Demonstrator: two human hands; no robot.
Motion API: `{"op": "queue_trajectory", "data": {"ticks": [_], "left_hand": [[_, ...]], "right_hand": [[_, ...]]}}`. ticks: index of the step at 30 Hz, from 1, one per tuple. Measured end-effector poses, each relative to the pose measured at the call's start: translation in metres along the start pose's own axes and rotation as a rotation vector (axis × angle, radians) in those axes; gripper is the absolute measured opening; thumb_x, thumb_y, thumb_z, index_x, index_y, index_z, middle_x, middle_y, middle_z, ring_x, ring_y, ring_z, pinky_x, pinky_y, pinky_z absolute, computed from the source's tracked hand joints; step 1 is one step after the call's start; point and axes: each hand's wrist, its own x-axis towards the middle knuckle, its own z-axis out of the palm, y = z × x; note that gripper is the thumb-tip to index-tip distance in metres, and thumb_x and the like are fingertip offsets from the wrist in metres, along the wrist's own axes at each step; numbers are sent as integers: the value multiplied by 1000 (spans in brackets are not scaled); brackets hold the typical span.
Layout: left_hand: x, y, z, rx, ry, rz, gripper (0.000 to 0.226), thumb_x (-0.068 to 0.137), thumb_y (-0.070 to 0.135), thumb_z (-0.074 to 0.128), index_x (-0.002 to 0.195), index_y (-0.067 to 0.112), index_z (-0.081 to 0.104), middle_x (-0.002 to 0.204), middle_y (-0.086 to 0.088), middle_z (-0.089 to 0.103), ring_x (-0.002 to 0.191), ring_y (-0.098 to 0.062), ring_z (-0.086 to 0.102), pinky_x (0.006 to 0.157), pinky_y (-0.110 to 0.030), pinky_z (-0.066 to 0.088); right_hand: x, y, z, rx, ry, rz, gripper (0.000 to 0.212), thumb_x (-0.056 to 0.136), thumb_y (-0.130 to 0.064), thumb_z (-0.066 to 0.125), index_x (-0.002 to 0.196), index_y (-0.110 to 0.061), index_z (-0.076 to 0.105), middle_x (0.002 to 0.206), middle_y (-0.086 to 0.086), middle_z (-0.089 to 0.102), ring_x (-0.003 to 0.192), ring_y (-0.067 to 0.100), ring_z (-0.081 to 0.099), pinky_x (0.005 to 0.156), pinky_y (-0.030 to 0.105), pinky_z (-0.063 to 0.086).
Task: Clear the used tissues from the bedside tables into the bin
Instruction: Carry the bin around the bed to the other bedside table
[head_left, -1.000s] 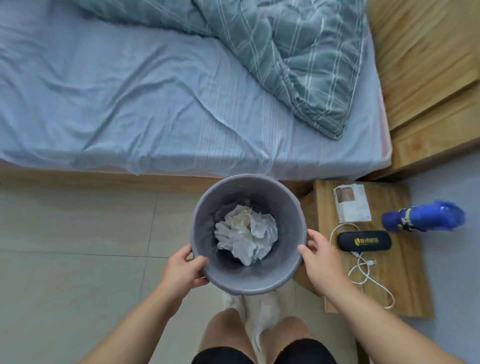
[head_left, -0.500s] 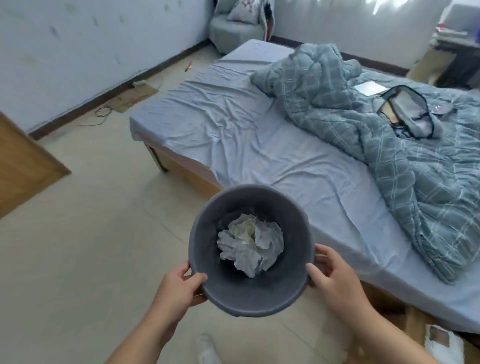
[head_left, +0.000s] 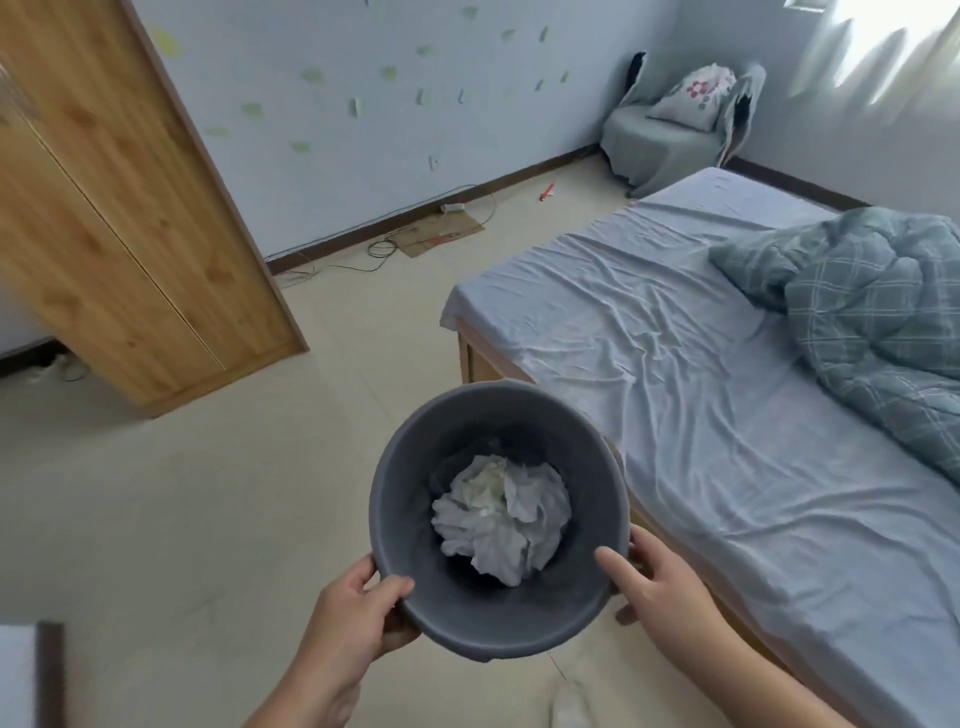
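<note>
Round grey plastic bin (head_left: 415, 608) held up over the pale tiled floor (head_left: 182, 519), left hand (head_left: 358, 618) and right hand (head_left: 660, 597) clamped on opposite rim edges. Crumpled white tissues (head_left: 501, 519) heaped inside. Since half a second ago, swung left: wooden wardrobe (head_left: 119, 218) now in sight, blue-sheeted bed (head_left: 727, 415) shifted rightward.
</note>
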Motion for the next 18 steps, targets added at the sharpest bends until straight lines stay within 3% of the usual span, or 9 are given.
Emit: {"op": "queue_trajectory", "data": {"ticks": [4, 8, 11, 14, 18], "left_hand": [[67, 50, -13, -23, 14, 6, 35, 91, 3, 67, 103, 31, 83, 97, -22, 82, 85, -32, 79, 72, -35, 67], [148, 104, -37, -61, 75, -17, 36, 91, -4, 65, 104, 23, 84, 96, -23, 81, 77, -30, 77, 70, -39, 67], [203, 150, -63, -91, 129, -49, 36, 91, -5, 66, 110, 21, 82, 98, -21, 82, 86, -34, 81, 70, -38, 67], [249, 199, -90, -124, 169, -18, 41, 92, 3, 67, 108, 37, 82, 102, -14, 84, 92, -32, 82, 73, -36, 67], [307, 262, -130, -199, 190, 10, 43, 74, 24, 73, 107, 51, 78, 108, -7, 84, 98, -32, 81, 78, -36, 67]], "right_hand": [[85, -32, 20, -60, -19, -11, 19, 100, -26, 64, 101, -43, 73, 86, -10, 80, 75, 8, 74, 70, 35, 64], [193, -69, 51, -115, -84, -16, 21, 98, -19, 66, 102, -39, 72, 79, -10, 79, 67, 7, 73, 71, 34, 64], [273, -115, 76, -144, -171, -9, 25, 97, -15, 66, 96, -39, 75, 74, -4, 78, 62, 12, 70, 68, 34, 63], [348, -175, 104, -186, -266, -33, 26, 97, -17, 66, 86, -38, 78, 75, 1, 77, 69, 24, 70, 66, 39, 62], [440, -251, 150, -226, -297, -110, 17, 91, -29, 64, 87, -39, 76, 76, -2, 77, 71, 22, 71, 62, 35, 62]]}}
